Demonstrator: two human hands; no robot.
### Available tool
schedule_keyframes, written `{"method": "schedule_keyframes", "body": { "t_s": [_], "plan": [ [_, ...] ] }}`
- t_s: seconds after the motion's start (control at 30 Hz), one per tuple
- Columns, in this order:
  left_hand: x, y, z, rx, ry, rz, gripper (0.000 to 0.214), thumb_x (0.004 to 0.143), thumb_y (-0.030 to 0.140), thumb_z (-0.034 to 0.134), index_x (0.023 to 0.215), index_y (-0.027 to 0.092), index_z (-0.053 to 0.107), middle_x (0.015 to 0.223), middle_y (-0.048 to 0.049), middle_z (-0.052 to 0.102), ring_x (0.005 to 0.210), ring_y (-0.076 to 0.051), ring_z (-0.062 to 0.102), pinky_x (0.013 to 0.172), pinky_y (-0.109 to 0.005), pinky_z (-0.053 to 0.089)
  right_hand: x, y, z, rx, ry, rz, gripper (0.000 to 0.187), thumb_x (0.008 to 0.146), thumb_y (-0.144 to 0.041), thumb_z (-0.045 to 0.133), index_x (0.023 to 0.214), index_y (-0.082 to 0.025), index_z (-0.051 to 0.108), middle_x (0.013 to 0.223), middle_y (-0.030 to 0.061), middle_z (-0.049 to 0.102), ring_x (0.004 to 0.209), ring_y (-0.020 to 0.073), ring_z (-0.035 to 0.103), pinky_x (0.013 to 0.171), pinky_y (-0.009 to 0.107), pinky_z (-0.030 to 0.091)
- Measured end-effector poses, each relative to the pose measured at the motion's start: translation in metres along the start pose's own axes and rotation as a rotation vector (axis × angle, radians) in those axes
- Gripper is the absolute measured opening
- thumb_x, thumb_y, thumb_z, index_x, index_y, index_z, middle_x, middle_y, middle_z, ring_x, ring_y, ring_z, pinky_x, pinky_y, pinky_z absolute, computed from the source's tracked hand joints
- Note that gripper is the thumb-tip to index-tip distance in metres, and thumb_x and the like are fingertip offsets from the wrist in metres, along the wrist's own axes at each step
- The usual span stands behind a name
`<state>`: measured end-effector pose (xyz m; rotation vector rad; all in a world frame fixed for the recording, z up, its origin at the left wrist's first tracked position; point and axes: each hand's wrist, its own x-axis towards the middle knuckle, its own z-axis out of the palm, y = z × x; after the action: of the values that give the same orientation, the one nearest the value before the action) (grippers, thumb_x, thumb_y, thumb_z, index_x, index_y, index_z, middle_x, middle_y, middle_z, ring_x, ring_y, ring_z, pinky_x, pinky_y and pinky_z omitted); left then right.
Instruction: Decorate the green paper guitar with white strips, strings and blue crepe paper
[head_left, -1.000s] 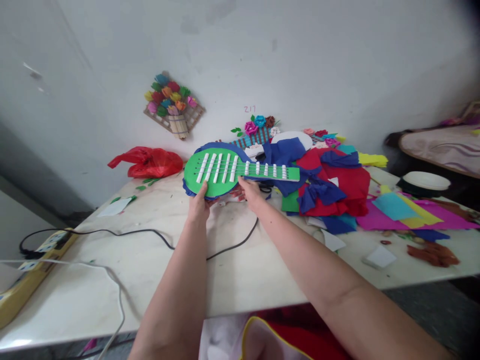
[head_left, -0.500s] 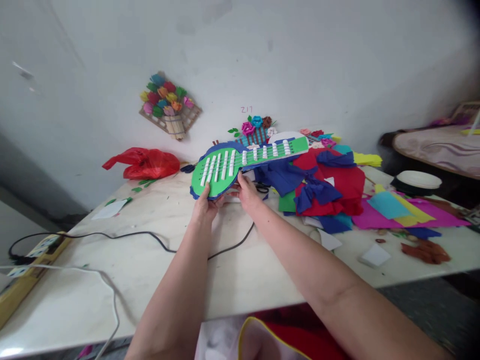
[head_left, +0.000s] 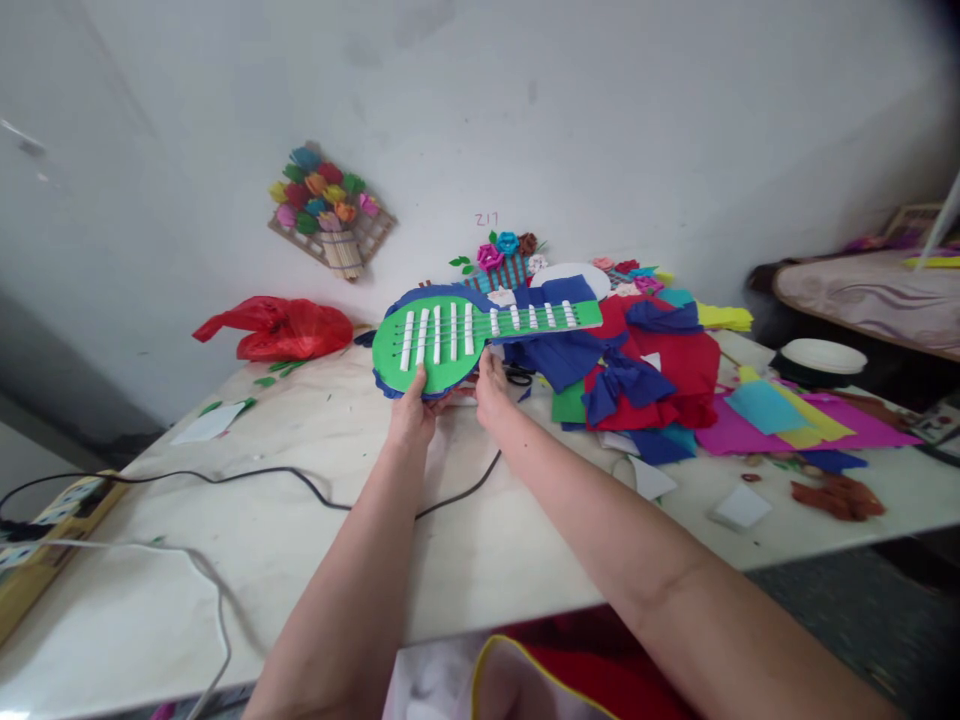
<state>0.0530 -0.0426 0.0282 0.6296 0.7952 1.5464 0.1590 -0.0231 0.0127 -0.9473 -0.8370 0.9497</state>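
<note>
Fingers (head_left: 419, 381) under paper guitar (head_left: 442, 340), neck now leveller.

Matt paper guitar (head_left: 465, 335), glossy red plastic bag (head_left: 281, 328), smooth pale tabletop (head_left: 315, 540).

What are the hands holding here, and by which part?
Both hold the green paper guitar: the left hand grips its round body's lower edge, the right hand the edge beside the neck.

The only readable text is a small pink handwritten mark (head_left: 486, 219) on the white wall (head_left: 637, 130), upper centre of the frame, reading "Z17" or "217".
</note>
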Motion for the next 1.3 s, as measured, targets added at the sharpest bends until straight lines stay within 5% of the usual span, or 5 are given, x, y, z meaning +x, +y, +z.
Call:
{"method": "schedule_keyframes", "body": {
  "t_s": [0.13,0.43,0.67,0.97,1.3],
  "plan": [
    [0.0,-0.001,0.0,0.005,0.0,0.01,0.043,0.073,0.025,0.064,0.114,0.02,0.052,0.092,-0.0074,0.065,0.06,-0.014,0.063,0.057,-0.029,0.054,-0.006,-0.008,0.002,-0.022,0.151,0.103,0.042,0.081,-0.051,0.037,0.108,-0.022,0.05,0.11,0.0092,0.056,0.101,0.018,0.053,0.076,0.029,0.046],
    [-0.001,-0.001,0.001,0.021,0.009,0.021,0.038,0.073,0.024,0.063,0.109,0.018,0.054,0.093,-0.0079,0.065,0.058,-0.015,0.062,0.054,-0.03,0.054,-0.017,-0.025,0.003,-0.106,0.131,0.125,0.038,0.085,-0.044,0.033,0.107,-0.021,0.054,0.094,0.0071,0.061,0.089,0.0172,0.059,0.075,0.029,0.048],
    [-0.004,-0.001,0.004,0.001,0.006,0.064,0.042,0.072,0.023,0.065,0.112,0.021,0.053,0.101,-0.0078,0.063,0.064,-0.015,0.063,0.056,-0.029,0.054,-0.011,-0.012,0.002,-0.081,0.204,0.114,0.044,0.083,-0.046,0.035,0.114,-0.019,0.051,0.121,0.0094,0.051,0.114,0.0193,0.046,0.088,0.031,0.044],
    [0.0,0.001,0.0,-0.002,0.03,0.064,0.042,0.073,0.026,0.064,0.113,0.022,0.053,0.089,-0.0055,0.066,0.061,-0.015,0.064,0.056,-0.028,0.053,-0.013,-0.012,0.003,0.071,0.107,0.112,0.023,0.078,-0.039,0.043,0.085,-0.02,0.055,0.08,0.0029,0.06,0.063,0.012,0.058,0.05,0.023,0.049],
    [0.0,-0.001,-0.001,-0.003,0.011,0.08,0.042,0.073,0.027,0.063,0.114,0.022,0.052,0.089,-0.0062,0.066,0.06,-0.016,0.064,0.054,-0.027,0.053,-0.01,-0.013,0.003,0.187,0.082,0.163,0.014,0.074,-0.033,0.051,0.079,-0.019,0.051,0.073,-0.0008,0.06,0.054,0.0085,0.055,0.039,0.016,0.041]
  ]
}}
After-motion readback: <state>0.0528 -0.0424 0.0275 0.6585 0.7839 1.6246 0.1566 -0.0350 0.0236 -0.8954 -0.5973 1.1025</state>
